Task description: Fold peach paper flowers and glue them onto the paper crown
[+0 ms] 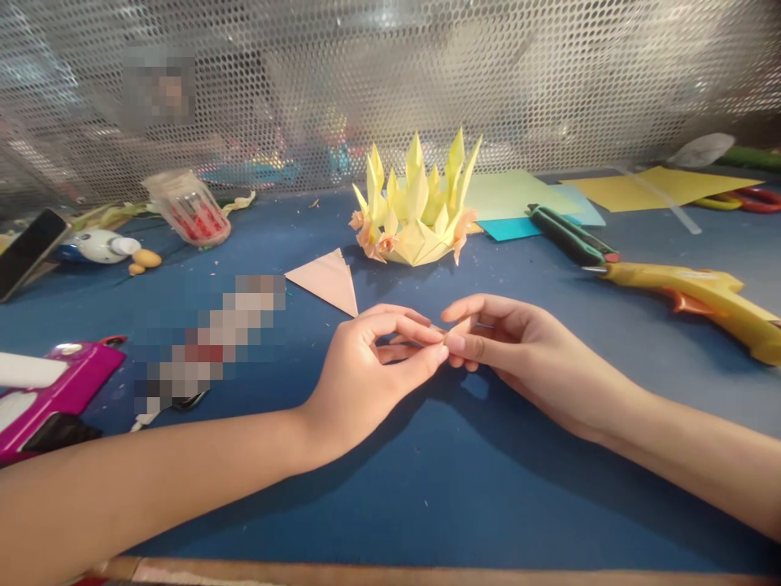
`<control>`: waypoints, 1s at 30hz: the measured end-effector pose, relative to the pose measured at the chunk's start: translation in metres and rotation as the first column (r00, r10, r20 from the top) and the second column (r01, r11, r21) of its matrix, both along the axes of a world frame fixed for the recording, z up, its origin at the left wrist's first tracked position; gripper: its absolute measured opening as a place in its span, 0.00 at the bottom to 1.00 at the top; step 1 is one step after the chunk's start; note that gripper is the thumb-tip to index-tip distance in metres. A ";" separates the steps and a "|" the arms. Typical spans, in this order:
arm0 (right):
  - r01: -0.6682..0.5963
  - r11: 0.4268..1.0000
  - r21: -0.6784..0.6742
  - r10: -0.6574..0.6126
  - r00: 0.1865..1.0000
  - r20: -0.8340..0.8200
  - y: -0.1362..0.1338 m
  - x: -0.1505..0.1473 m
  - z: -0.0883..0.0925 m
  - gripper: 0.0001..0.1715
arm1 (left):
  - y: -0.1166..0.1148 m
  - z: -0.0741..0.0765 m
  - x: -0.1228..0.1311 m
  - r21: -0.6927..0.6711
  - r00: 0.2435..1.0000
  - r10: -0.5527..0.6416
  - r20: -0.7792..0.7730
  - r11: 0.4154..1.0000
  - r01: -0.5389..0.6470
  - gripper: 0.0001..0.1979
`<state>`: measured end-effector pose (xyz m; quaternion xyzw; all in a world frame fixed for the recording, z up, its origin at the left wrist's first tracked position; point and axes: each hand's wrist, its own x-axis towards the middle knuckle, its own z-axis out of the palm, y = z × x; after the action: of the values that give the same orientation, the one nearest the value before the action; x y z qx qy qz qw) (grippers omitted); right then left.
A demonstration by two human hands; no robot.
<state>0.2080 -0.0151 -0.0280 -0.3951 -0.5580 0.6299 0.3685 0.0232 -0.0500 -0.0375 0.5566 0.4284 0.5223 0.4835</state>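
My left hand (381,350) and my right hand (509,338) meet just above the middle of the blue table. Between their fingertips they pinch a small piece of folded pink paper (462,328), mostly covered by the fingers. Just beyond my left hand lies a folded pink paper triangle (326,281), flat on the table. Farther back stands a yellow folded-paper crown (415,216) with tall points and peach paper flowers (389,243) on its lower rim. Neither hand touches the crown or the triangle.
A yellow glue gun (701,293) and a green cutter (573,232) lie right, near yellow paper (665,185) and scissors (760,200). Left are a jar with red bits (192,212), a phone (30,252) and a magenta device (73,387). A perforated metal panel (518,73) stands behind.
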 end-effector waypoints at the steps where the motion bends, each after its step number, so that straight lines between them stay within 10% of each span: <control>1: 0.001 1.000 -0.006 -0.001 1.000 0.001 0.000 0.000 0.000 0.18 | 0.000 0.000 0.000 -0.010 1.000 -0.003 0.008 1.000 0.003 0.01; 30: 0.152 0.988 -0.022 -0.152 0.988 0.000 0.000 -0.002 0.005 0.18 | 0.004 -0.006 -0.005 0.016 0.982 0.151 -0.115 0.989 -0.150 0.12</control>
<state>0.2057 -0.0149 -0.0230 -0.4401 -0.5187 0.6065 0.4116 0.0178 -0.0458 -0.0433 0.5538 0.4946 0.5258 0.4151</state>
